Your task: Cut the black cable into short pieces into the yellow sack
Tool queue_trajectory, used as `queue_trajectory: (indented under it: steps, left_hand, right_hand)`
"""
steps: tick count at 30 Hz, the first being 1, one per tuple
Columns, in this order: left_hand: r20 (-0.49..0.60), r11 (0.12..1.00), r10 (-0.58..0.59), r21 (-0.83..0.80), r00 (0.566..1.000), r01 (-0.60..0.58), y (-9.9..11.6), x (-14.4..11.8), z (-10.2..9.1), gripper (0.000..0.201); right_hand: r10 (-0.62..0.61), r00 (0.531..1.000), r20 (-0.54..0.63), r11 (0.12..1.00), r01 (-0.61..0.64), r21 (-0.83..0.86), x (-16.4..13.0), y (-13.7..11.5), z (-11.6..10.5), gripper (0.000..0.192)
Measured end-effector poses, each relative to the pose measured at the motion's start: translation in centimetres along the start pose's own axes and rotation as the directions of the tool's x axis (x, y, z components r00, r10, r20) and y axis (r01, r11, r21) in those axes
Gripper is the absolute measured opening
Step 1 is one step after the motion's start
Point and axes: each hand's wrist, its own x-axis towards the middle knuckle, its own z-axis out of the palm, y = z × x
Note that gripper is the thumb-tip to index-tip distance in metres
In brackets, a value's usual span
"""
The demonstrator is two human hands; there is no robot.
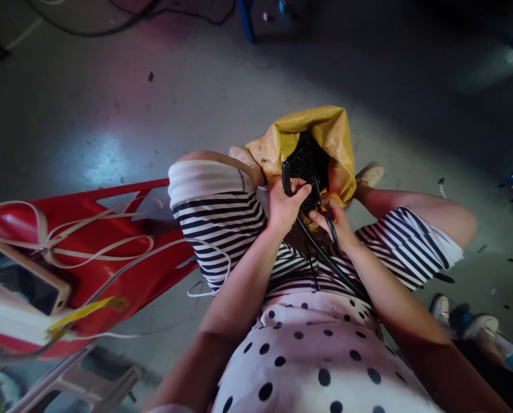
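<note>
I sit with a yellow sack held upright between my knees, its mouth open and full of small black parts. My left hand grips a black coiled cable at the sack's near rim. My right hand pinches a black cable with a small orange piece at its end, right beside the left hand. The cable runs down across my striped shorts toward my lap.
A red plastic stool stands at my left with a phone, a white cord and a yellow tag on it. Another person's shoes are at the right. Grey concrete floor lies beyond, with a blue leg at the top.
</note>
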Motion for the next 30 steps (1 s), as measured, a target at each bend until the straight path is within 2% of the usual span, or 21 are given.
queue_trajectory:
  steps: [9, 17, 24, 30]
  left_hand:
    - [-0.02, 0.999, -0.031, 0.028, 0.999, 0.031, 0.7, -0.2, 0.2, 0.037]
    - [0.005, 0.997, 0.026, 0.068, 1.0, -0.026, -0.1, 0.1, 0.0, 0.033]
    - [0.015, 0.99, -0.115, 0.084, 0.993, 0.114, -2.2, 1.0, 0.3, 0.02]
    - [0.069, 0.982, -0.185, 0.047, 0.98, 0.182, -2.2, 1.0, 0.4, 0.034]
  right_hand:
    - [0.018, 1.0, -0.015, 0.994, -0.02, -0.11, -0.1, 0.2, 0.1, 0.063]
    - [0.0, 0.999, -0.04, 0.994, -0.005, -0.111, 0.3, 1.1, 0.0, 0.065]
    - [0.006, 0.996, -0.092, 0.987, -0.021, -0.162, 0.3, 2.8, 0.2, 0.067]
    - [0.059, 0.997, -0.045, 0.992, -0.063, -0.106, 0.8, 3.2, -0.2, 0.071]
